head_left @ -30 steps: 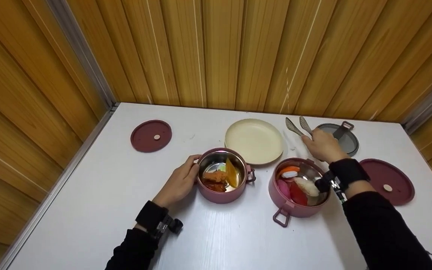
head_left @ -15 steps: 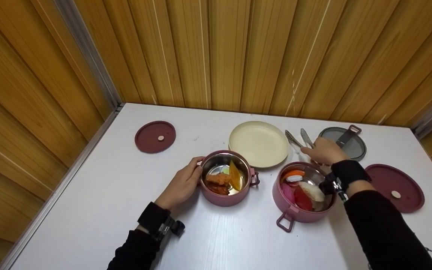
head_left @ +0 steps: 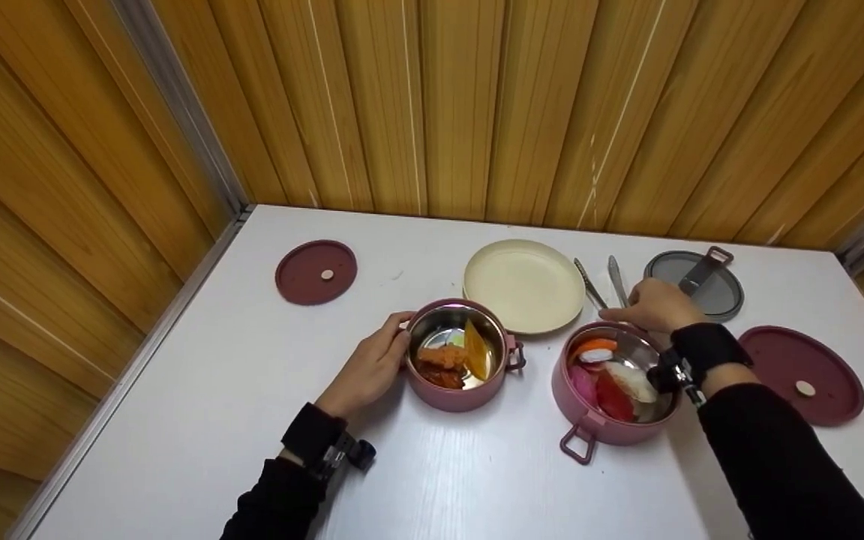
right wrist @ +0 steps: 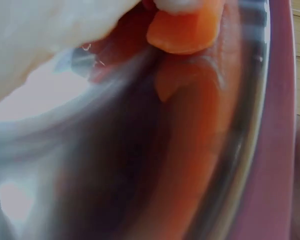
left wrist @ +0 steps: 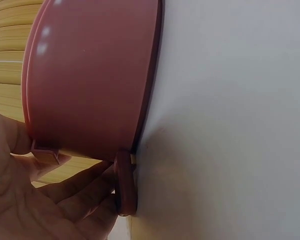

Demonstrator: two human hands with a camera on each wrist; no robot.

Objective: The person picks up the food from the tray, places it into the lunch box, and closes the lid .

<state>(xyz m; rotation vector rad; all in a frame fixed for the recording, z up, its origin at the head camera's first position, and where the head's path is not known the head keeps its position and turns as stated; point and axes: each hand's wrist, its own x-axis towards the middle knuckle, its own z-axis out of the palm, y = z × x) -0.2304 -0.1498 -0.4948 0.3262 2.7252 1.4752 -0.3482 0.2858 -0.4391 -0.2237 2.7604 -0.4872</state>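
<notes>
Right pot (head_left: 631, 433): standing upright nearest my viewpoint, holding orange, white, pink and red food pieces (head_left: 616, 397).
Left hand (head_left: 367, 367): I'm seeing it gripping the left pot (head_left: 454, 400) by its handle side, thumb near the rim.
Right maroon lid (head_left: 792, 356): lying right of the right pot.
Right hand (head_left: 661, 306): pinching the tongs (head_left: 618, 281) behind the right pot, tongs' arms spreading apart, fingers partly hiding.
Plate (head_left: 523, 285): lying behind the left pot.
Left maroon lid (head_left: 312, 281), gray lid (head_left: 717, 294): lying farthest out.
</notes>
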